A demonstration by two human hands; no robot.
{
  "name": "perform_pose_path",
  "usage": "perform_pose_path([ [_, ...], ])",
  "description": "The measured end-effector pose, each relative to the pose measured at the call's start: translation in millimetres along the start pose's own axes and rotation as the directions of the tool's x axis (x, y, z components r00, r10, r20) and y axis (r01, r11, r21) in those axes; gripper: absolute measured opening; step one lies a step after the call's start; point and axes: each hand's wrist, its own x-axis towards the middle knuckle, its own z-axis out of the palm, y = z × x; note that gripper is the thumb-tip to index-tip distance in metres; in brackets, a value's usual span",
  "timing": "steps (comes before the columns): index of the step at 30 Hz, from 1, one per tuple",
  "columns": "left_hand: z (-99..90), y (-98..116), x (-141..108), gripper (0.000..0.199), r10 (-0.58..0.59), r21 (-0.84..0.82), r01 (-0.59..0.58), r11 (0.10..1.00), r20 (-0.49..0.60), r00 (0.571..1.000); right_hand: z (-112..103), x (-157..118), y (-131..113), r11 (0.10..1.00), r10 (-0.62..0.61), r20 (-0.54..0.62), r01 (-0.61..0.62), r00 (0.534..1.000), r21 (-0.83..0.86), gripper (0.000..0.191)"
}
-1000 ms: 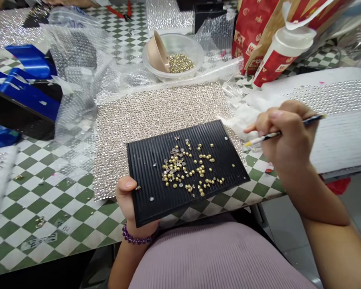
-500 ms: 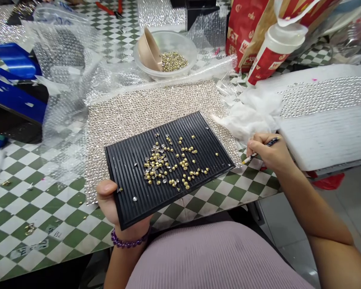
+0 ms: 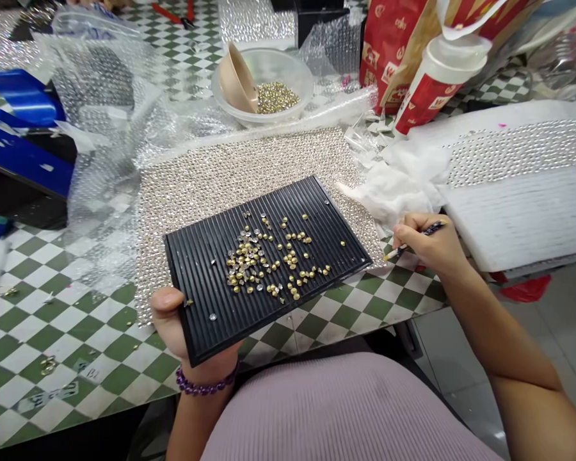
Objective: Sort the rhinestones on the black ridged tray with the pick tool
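Note:
My left hand [image 3: 173,323] grips the near left corner of a black ridged tray [image 3: 211,269], thumb on top and the other fingers hidden beneath. Loose gold-backed rhinestones [image 3: 249,259] lie scattered over its grooves, thickest around the middle. Under the tray spreads a sheet covered in rhinestones [image 3: 249,163]. To the right, my right hand [image 3: 429,240] is closed round a thin pencil-like stick [image 3: 400,248] with a dark patterned shaft. Its pale yellowish tip points down at the sheet's near right corner; whether it touches cannot be made out.
Behind the sheet, a clear plastic bowl [image 3: 302,70] holds gold stones and a tilted beige cup [image 3: 237,80]. A red-and-white paper cup [image 3: 434,83] stands by a paper bag [image 3: 388,51]. Crumpled white tissue [image 3: 393,182] and a white ridged board [image 3: 518,211] are on the right.
The tray in my left hand has shifted slightly left and up. My right hand stays almost in place, the stick's tip moving slightly left.

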Motion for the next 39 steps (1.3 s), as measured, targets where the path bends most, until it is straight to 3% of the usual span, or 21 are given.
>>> perform_pose_path([
  [13, 2.8, 0, 1, 0.045, 0.01, 0.002, -0.01, 1.0, -0.018, 1.0, 4, -14, 3, 0.997, -0.06, -0.142, 0.066, 0.988, 0.034, 0.038],
  [22, 2.4, 2, 0, 0.046, 0.0, -0.013, 0.0, 1.0, -0.016, 1.0, 6, -15, 2, 0.996, -0.088, -0.148, 0.088, 0.985, -0.003, 0.037],
  [35, 8.4, -1, 2, 0.05, 0.035, 0.052, -0.029, 0.998, -0.122, 0.992, 12, -23, -5, 0.935, -0.329, -0.134, 0.303, 0.935, -0.183, 0.036],
  [39, 7.6, 2, 3, 0.051, 0.044, 0.051, -0.036, 0.998, -0.172, 0.984, 8, -24, -2, 0.963, -0.262, -0.187, 0.242, 0.947, -0.12, 0.038],
])
